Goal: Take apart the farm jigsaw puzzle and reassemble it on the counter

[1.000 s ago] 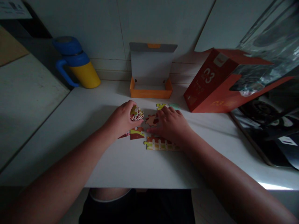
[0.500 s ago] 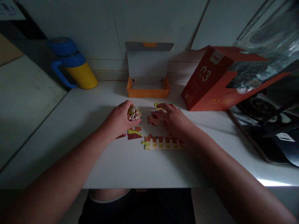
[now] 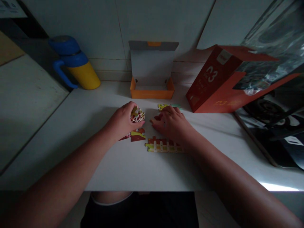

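- The left hand (image 3: 123, 122) is curling closed around a small stack of puzzle pieces (image 3: 137, 114), holding it just above the table (image 3: 118, 164).
- The right hand (image 3: 173, 123) is lying palm down and loosely spread. Its fingertips are pressing on a loose red piece (image 3: 157, 117) rather than gripping it.
- The step in hand looks like feeding one piece at a time from the stack while the right hand is positioning that piece on the table.
- A joined fence strip (image 3: 161, 146) is lying just in front of the right hand, and a red-and-yellow piece (image 3: 137, 134) is sitting below the left.
- Seating the red piece calls for turning it until its tabs are lining up with the strip.
- Further out, an orange box (image 3: 152, 93) is standing open, with a red carton (image 3: 213, 91) to its right and a blue-and-yellow jug (image 3: 78, 68) to its left.
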Available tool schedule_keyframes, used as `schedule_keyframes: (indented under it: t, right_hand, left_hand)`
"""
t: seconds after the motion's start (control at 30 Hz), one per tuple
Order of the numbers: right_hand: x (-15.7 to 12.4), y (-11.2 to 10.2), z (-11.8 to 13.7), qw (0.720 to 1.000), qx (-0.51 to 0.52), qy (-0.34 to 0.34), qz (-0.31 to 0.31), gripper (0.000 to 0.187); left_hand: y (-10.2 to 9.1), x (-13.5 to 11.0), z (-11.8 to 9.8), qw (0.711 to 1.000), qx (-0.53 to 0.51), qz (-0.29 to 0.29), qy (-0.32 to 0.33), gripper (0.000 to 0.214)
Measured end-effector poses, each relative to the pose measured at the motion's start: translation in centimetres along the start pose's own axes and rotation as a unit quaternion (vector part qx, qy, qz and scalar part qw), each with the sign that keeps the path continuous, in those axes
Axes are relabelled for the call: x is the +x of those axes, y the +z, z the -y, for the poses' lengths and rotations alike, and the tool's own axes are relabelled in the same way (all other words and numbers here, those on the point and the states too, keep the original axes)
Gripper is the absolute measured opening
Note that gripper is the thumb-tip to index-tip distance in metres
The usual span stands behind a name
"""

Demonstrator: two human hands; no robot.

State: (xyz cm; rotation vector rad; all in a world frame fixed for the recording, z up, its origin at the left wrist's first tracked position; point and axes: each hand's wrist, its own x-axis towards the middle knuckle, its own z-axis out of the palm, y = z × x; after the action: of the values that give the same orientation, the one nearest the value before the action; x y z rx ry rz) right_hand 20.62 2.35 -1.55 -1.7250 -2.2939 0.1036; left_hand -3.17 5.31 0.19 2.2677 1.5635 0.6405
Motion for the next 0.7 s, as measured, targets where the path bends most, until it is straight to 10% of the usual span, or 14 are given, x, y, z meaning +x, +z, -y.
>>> schedule_keyframes:
  t: [0.7]
  right_hand:
    - [0.1,-1.5,-3.0,0.997,0.017,-0.056,0.054,0.038]
  left_hand:
    - [-0.1,0.0,0.0,1.000,0.003,0.009,-0.001,0.046]
